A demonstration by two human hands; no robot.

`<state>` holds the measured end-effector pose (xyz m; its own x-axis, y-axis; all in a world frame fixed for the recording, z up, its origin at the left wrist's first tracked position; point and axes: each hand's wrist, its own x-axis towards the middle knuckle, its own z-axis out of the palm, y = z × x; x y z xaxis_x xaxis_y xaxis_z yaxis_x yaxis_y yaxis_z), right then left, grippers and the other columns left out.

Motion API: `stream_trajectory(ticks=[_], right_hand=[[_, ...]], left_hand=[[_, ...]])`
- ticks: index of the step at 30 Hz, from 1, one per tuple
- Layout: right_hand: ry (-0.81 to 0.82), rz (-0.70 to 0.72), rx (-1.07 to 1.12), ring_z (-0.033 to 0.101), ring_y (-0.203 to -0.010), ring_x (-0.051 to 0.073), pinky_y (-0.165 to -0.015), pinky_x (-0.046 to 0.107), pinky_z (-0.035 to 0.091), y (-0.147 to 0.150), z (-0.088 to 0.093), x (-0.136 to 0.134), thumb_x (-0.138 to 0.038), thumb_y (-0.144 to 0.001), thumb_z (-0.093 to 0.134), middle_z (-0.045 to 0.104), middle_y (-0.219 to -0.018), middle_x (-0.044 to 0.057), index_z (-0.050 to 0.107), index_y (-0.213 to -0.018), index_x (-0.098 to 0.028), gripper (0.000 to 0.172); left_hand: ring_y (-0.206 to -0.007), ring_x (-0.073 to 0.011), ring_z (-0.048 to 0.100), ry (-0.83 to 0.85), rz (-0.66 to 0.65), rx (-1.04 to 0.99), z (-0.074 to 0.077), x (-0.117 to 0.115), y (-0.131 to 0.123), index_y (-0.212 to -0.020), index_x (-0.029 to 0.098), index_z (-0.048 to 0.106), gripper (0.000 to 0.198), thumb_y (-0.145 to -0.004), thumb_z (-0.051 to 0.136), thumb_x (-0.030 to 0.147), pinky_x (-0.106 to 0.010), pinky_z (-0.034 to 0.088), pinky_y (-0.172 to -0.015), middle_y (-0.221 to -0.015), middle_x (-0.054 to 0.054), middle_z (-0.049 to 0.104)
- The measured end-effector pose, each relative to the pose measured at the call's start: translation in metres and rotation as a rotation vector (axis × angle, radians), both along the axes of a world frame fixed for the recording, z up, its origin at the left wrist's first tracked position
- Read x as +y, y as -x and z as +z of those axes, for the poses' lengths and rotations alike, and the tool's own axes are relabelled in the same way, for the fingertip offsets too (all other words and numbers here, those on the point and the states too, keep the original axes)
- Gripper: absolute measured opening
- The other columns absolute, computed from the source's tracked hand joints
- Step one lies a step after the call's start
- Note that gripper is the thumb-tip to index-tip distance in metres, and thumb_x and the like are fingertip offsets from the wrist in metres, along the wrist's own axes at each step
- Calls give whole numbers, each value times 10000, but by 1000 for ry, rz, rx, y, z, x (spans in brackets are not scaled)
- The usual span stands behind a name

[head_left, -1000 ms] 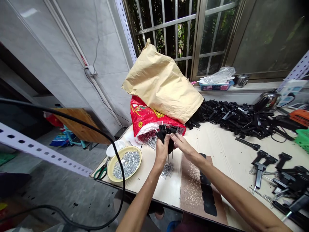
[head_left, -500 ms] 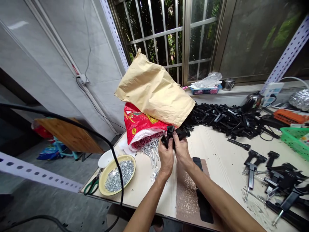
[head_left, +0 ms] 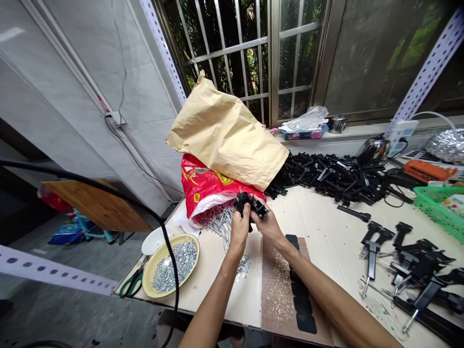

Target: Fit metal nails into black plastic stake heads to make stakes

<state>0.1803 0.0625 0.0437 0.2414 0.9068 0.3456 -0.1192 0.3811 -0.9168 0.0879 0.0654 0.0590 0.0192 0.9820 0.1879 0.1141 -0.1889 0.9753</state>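
My left hand [head_left: 239, 233] is closed around a black plastic part [head_left: 242, 200], its thumb pressed on the near side. My right hand [head_left: 268, 226] grips the same black assembly from the right, where a blocky, slotted end sticks out. Fingers hide much of it, so I cannot tell whether it is one part or two joined. Just behind the hands, long metal screws [head_left: 221, 221] spill from a red bag [head_left: 203, 186]. Small metal nuts or washers [head_left: 242, 267] lie loose on the table below my left wrist.
A yellow bowl [head_left: 147, 278] of small metal pieces stands left, beside scissors [head_left: 133, 282]. A black cable [head_left: 173, 261] hangs in front. Black pads [head_left: 304, 314] line a brown board [head_left: 277, 309]. Black parts [head_left: 326, 179] are heaped behind; pieces with screws [head_left: 371, 261] lie right, near a green basket [head_left: 435, 208].
Both hands have turned the black part, so its slotted end now faces down to the right. The view has shifted slightly, and more loose metal pieces show below the hands.
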Motion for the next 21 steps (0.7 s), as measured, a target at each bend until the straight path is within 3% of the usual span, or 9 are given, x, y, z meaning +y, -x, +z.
stream_trajectory(ticks=[5, 9, 11, 13, 16, 21], right_hand=[[-67, -20, -19, 568, -1030, 187, -947, 357, 442, -5, 14, -8, -326, -797, 566, 643, -1062, 28, 583, -1128, -221, 348], [-121, -55, -99, 573, -1011, 179, -930, 338, 442, -9, 10, -8, -301, -770, 606, 627, -1079, 33, 564, -1138, -221, 378], [-67, -77, -38, 589, -977, 179, -914, 329, 447, -8, 2, -4, -306, -736, 637, 642, -1052, 33, 592, -1081, -205, 362], [91, -129, 134, 615, -885, 189, -844, 327, 480, -6, -10, 3, -333, -675, 679, 675, -945, 34, 633, -964, -175, 333], [301, -230, 360, 627, -711, 196, -681, 319, 517, -5, -31, 16, -382, -614, 690, 676, -736, 35, 636, -803, -139, 313], [402, -368, 466, 621, -595, 195, -573, 307, 522, -22, -55, 34, -445, -605, 622, 623, -574, 24, 583, -710, -158, 308]], left_hand=[[-848, -192, 604, -110, -57, 29, 5, 5, 7, -1004, 138, 636, 406, -788, 576, 477, -273, 467, -751, -862, -56, 675], [-881, -191, 610, -27, -80, -128, 0, 8, 5, -1083, 146, 611, 455, -769, 604, 476, -278, 476, -783, -921, -68, 679], [-844, -184, 621, 39, -136, -220, -8, 11, 2, -1101, 131, 601, 484, -764, 609, 478, -282, 484, -772, -898, -77, 680], [-833, -179, 625, 63, -170, -232, -19, 17, -3, -1107, 116, 595, 497, -765, 604, 477, -281, 487, -770, -891, -83, 679], [-787, -175, 627, 95, -182, -32, -38, 32, -16, -1015, 108, 625, 450, -767, 579, 480, -277, 495, -725, -829, -71, 678], [-646, -179, 590, 112, -229, 161, -57, 61, -51, -667, 134, 633, 234, -678, 665, 366, -286, 486, -642, -582, -7, 611]])
